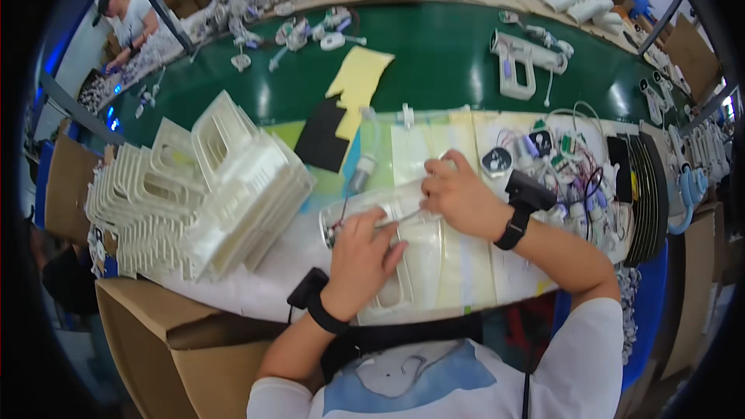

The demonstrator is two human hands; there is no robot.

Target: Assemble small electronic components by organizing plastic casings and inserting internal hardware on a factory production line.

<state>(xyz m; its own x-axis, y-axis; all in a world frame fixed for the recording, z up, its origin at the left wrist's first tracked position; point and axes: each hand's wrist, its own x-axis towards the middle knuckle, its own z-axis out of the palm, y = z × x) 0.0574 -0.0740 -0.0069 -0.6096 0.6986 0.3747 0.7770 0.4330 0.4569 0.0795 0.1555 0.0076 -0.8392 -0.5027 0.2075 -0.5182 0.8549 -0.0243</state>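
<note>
On the table in front of me lies a white plastic housing shell (405,283) with a looped handle, its handle toward me. My left hand (358,260) is closed on the left part of its barrel, the thumb apart from the fingers. My right hand (462,200) has its fingers curled over the barrel's right part; what lies under the fingertips is hidden. A thin pale strip or tube (402,219) runs between the two hands. Red wires (335,226) show at the shell's left end. Just beyond it lies a grey-white cylindrical part (362,174) with a clear hose.
Stacked white handle shells (248,194) stand at left. Wired motor assemblies (570,159) are piled at right, beside black strips (646,186). Across the back runs a green conveyor belt (442,54) carrying a part-filled housing (518,62). A cardboard box (155,318) sits near left; another person (133,19) works far left.
</note>
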